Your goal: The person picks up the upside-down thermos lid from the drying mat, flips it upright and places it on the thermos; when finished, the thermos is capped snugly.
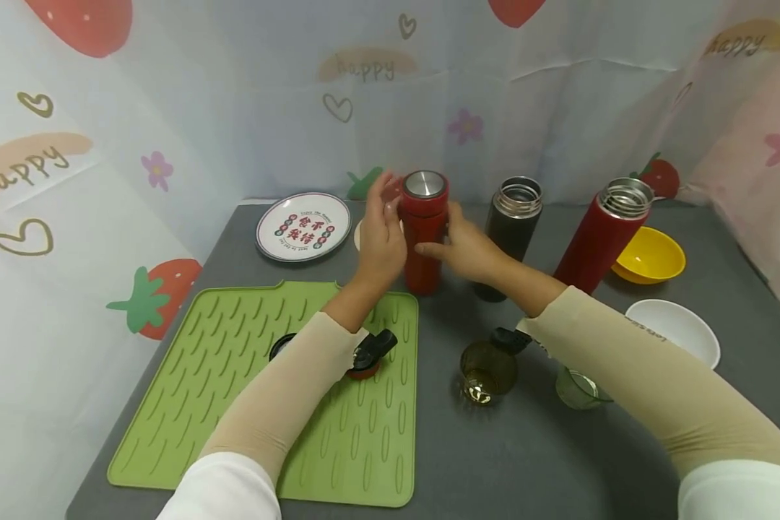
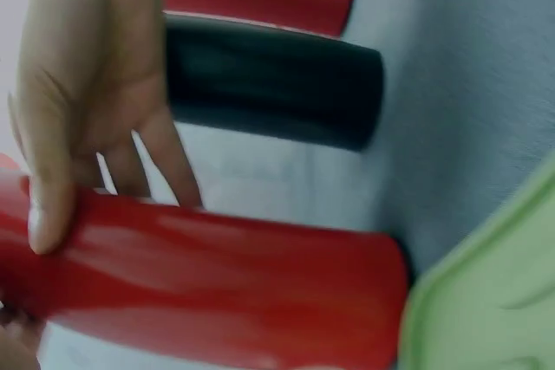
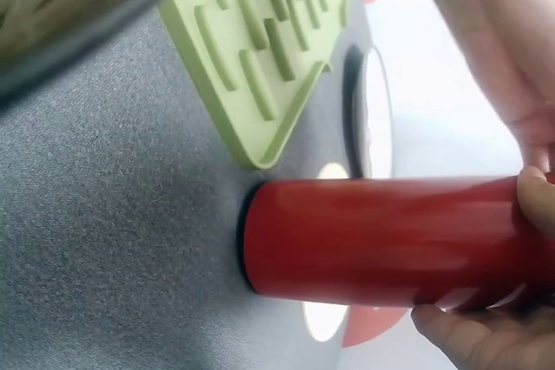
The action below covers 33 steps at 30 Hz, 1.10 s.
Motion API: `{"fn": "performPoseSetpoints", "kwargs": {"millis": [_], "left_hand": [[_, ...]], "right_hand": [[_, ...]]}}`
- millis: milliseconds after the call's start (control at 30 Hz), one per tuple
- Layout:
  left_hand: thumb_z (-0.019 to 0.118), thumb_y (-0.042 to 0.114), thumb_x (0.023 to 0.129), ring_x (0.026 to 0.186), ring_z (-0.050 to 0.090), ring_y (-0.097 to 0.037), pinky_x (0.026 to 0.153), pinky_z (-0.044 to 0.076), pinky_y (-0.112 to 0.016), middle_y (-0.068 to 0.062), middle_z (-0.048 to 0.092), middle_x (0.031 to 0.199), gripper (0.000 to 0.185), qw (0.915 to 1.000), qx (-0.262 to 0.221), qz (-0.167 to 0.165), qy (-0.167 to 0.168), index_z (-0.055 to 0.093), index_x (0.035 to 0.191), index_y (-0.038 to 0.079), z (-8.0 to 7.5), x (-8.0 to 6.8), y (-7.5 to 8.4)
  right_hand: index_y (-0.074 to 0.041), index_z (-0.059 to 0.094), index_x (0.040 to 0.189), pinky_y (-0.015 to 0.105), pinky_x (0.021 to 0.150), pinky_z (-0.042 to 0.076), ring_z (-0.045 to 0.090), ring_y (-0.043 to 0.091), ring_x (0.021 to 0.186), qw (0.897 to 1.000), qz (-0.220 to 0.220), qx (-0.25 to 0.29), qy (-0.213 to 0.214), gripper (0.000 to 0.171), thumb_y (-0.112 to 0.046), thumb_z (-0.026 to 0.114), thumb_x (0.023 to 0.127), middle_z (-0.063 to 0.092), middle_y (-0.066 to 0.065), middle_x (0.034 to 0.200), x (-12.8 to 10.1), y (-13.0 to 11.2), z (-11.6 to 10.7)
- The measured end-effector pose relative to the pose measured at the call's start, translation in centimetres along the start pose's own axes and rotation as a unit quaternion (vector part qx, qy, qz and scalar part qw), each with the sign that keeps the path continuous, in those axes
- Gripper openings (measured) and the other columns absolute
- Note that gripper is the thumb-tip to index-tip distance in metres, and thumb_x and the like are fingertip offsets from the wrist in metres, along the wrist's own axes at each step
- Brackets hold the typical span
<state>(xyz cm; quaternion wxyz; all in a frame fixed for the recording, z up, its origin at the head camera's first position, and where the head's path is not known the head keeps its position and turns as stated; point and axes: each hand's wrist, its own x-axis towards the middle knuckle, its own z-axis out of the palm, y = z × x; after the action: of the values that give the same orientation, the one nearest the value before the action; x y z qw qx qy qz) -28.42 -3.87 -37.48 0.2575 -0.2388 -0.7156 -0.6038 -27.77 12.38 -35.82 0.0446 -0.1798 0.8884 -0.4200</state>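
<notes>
Standing upright on the gray table (image 1: pixel 494 462), just past the far edge of the green mat (image 1: pixel 234 404), is a red bottle (image 1: pixel 424 238) with a silver cap on top. The left hand (image 1: pixel 380 242) and right hand (image 1: pixel 468 249) hold its sides with curled fingers. Just to the right stand a black bottle (image 1: pixel 513 224) and a tall red bottle (image 1: pixel 601 235), both open on top. A brownish cup (image 1: pixel 487 372) and a clear cup (image 1: pixel 575 390) sit nearer, with some bare table between them.

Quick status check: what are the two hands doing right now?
Left hand and right hand both grip the capped short red flask. Flask upright on grey table. Open black flask close beside.
</notes>
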Motion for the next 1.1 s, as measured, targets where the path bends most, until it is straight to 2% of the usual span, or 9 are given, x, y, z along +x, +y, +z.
{"fn": "performPoseSetpoints", "kwargs": {"millis": [100, 267, 367, 433, 600, 700, 867, 967, 1100], "left_hand": [[0.045, 0.023, 0.104, 0.122, 0.051, -0.017, 0.101, 0.039, -0.027, -0.014, 0.051, 0.135, 0.047, 0.9982, 0.014, -0.058, -0.011, 0.031, 0.146, 0.006, 0.4, 0.9, 1.1], [0.075, 0.049, 0.081, 0.116, 0.053, -0.015, 0.093, 0.046, -0.029, -0.005, 0.048, 0.137, 0.088, 0.9877, 0.069, -0.120, -0.073, 0.028, 0.150, 0.019, 1.0, 2.2, 1.7], [0.078, 0.038, 0.083, 0.122, 0.050, -0.015, 0.097, 0.044, -0.031, -0.001, 0.040, 0.145, 0.088, 0.9926, 0.030, -0.100, -0.062, 0.027, 0.151, 0.019, 0.8, 1.6, 1.1], [0.071, 0.021, 0.091, 0.126, 0.049, -0.018, 0.100, 0.042, -0.033, -0.005, 0.037, 0.148, 0.075, 0.9975, 0.003, -0.052, -0.047, 0.026, 0.152, 0.013, 0.3, 0.8, 0.6], [0.040, 0.007, 0.104, 0.125, 0.051, -0.023, 0.102, 0.040, -0.032, -0.017, 0.044, 0.142, 0.045, 0.9984, 0.044, 0.035, -0.009, 0.030, 0.147, 0.000, -0.2, -0.3, 0.0], [0.051, 0.026, 0.102, 0.120, 0.050, -0.020, 0.099, 0.041, -0.029, -0.015, 0.047, 0.135, 0.054, 0.9980, 0.063, -0.008, 0.003, 0.031, 0.145, 0.001, 0.3, 0.4, 0.8], [0.080, 0.050, 0.075, 0.113, 0.053, -0.015, 0.091, 0.046, -0.030, -0.007, 0.050, 0.131, 0.095, 0.9877, 0.100, -0.119, -0.012, 0.029, 0.147, 0.015, 0.9, 1.7, 2.2], [0.081, 0.036, 0.079, 0.115, 0.054, -0.016, 0.095, 0.045, -0.030, -0.006, 0.049, 0.137, 0.092, 0.9912, 0.036, -0.124, -0.030, 0.025, 0.150, 0.019, 0.1, 1.6, 1.8], [0.063, 0.012, 0.096, 0.126, 0.049, -0.020, 0.104, 0.038, -0.032, -0.004, 0.026, 0.155, 0.079, 0.9922, -0.076, -0.078, -0.061, 0.011, 0.156, 0.017, -1.1, 0.8, 0.7]], "right_hand": [[0.002, 0.017, 0.146, 0.046, 0.103, 0.038, 0.047, 0.034, 0.126, 1.000, -0.004, 0.006, 0.000, 0.080, -0.026, 0.070, 0.092, 0.044, 0.022, 0.139, -0.1, 0.1, -0.2], [0.001, 0.021, 0.144, 0.047, 0.103, 0.038, 0.044, 0.034, 0.129, 1.000, -0.013, 0.016, -0.011, 0.073, -0.025, 0.067, 0.094, 0.043, 0.021, 0.141, -0.3, 0.5, -0.4], [0.002, 0.022, 0.144, 0.047, 0.104, 0.037, 0.044, 0.034, 0.130, 1.000, -0.007, 0.022, -0.006, 0.074, -0.026, 0.068, 0.094, 0.042, 0.022, 0.141, -0.4, 0.6, -0.4], [0.003, 0.019, 0.144, 0.047, 0.105, 0.036, 0.043, 0.034, 0.130, 1.000, -0.001, 0.024, 0.000, 0.078, -0.026, 0.069, 0.092, 0.041, 0.023, 0.141, -0.4, 0.5, -0.3], [0.004, 0.021, 0.144, 0.045, 0.105, 0.036, 0.046, 0.033, 0.128, 1.000, -0.005, 0.015, 0.001, 0.078, -0.024, 0.071, 0.091, 0.042, 0.023, 0.140, -0.2, 0.2, 0.1], [0.004, 0.021, 0.143, 0.044, 0.103, 0.038, 0.048, 0.034, 0.125, 1.000, -0.019, 0.009, -0.001, 0.075, -0.022, 0.070, 0.092, 0.046, 0.023, 0.136, 0.0, 0.0, 0.2], [0.002, 0.030, 0.141, 0.044, 0.099, 0.041, 0.052, 0.030, 0.117, 0.999, -0.042, -0.001, -0.021, 0.063, -0.020, 0.067, 0.094, 0.052, 0.018, 0.128, 0.3, -0.2, 0.3], [0.003, 0.024, 0.142, 0.045, 0.101, 0.039, 0.049, 0.031, 0.122, 1.000, -0.018, -0.002, -0.023, 0.070, -0.024, 0.067, 0.094, 0.047, 0.020, 0.133, 0.4, -0.1, 0.3], [0.004, 0.017, 0.145, 0.046, 0.105, 0.035, 0.045, 0.034, 0.127, 1.000, -0.001, 0.004, -0.020, 0.078, -0.025, 0.068, 0.094, 0.040, 0.023, 0.139, 0.3, -0.2, 0.0]]}}
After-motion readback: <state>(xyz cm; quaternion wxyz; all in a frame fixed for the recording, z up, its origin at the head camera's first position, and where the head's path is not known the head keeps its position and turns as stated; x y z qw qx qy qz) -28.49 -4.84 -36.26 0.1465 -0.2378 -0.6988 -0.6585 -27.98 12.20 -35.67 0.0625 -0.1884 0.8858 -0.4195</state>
